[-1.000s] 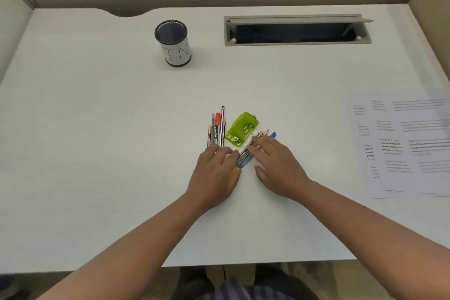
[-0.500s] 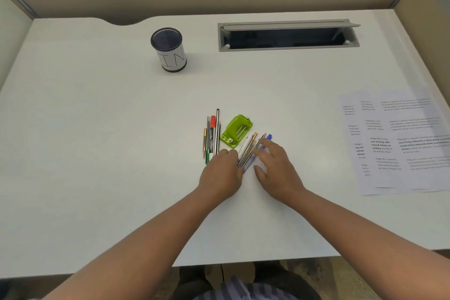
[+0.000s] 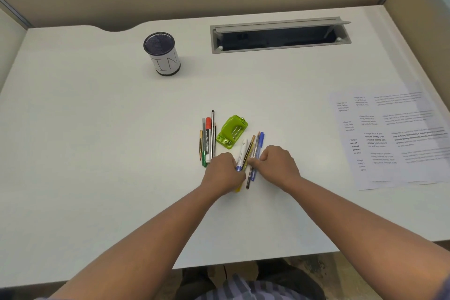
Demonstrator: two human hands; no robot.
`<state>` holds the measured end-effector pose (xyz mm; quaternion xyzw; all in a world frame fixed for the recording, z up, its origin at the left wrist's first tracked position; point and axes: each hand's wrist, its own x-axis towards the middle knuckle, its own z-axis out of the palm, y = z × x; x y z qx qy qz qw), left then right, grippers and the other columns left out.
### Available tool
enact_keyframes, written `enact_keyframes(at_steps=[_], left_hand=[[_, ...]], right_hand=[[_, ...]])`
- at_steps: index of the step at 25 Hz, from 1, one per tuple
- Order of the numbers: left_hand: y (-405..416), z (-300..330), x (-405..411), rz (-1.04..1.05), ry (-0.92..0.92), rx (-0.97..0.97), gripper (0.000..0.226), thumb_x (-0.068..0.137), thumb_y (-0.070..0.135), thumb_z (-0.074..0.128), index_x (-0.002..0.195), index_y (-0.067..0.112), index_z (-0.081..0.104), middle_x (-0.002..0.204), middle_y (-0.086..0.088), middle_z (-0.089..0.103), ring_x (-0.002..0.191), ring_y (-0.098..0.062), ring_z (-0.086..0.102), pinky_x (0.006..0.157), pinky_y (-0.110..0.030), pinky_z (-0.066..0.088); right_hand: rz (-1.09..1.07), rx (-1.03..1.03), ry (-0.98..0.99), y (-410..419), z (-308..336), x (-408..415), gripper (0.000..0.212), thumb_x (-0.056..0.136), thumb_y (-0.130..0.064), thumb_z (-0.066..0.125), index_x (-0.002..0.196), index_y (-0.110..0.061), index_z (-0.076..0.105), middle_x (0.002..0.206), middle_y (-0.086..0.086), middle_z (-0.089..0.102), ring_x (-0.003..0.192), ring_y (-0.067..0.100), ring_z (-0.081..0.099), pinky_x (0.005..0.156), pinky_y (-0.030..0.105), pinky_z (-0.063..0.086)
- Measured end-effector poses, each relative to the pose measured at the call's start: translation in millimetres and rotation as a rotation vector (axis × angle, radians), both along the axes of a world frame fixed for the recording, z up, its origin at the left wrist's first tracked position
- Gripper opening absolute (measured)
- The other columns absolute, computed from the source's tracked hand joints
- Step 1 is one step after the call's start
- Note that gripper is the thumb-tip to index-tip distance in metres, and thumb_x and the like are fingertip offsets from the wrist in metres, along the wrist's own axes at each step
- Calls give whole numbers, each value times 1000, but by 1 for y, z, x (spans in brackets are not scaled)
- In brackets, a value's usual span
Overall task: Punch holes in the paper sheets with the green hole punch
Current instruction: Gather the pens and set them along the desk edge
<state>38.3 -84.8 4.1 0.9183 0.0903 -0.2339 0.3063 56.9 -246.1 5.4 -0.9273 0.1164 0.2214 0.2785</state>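
Observation:
The green hole punch (image 3: 232,132) lies on the white desk (image 3: 97,153), a little beyond my hands and untouched. Several printed paper sheets (image 3: 394,139) are fanned out at the right edge. Between my hands lies a bundle of pens and pencils (image 3: 250,153). My left hand (image 3: 222,173) curls its fingers around the bundle's near left side. My right hand (image 3: 278,165) presses its curled fingers against the bundle's right side. Both hands squeeze the bundle between them.
A second row of pens and a red-capped marker (image 3: 207,139) lies left of the punch. A mesh pen cup (image 3: 162,55) labelled "IN" stands at the back. A grey cable slot (image 3: 280,35) is open at the back right. Partition walls surround the desk.
Both hands went from flat on the pens to curled, and they have drawn the right-hand pens together into a tighter bundle. The punch and the papers have not moved.

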Motion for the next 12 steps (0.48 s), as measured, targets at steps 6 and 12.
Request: enact_keyframes(at_steps=[6,12], left_hand=[[-3,1,1,-6,-25,22,27,77,32,74,92,14,60,87,1,62,81,-19,59,64,-31,46],[-17,4,6,-96,-122,130,32,91,46,65,90,15,54,92,-4,62,86,-25,62,61,-31,43]], right_hand=[[145,-192,24,-7,4,5,29,70,-41,67,70,-18,48,71,1,58,62,20,54,48,28,32],[88,-136,72,-9,-4,3,34,77,-45,63,66,-16,49,65,0,55,56,17,51,46,27,29]])
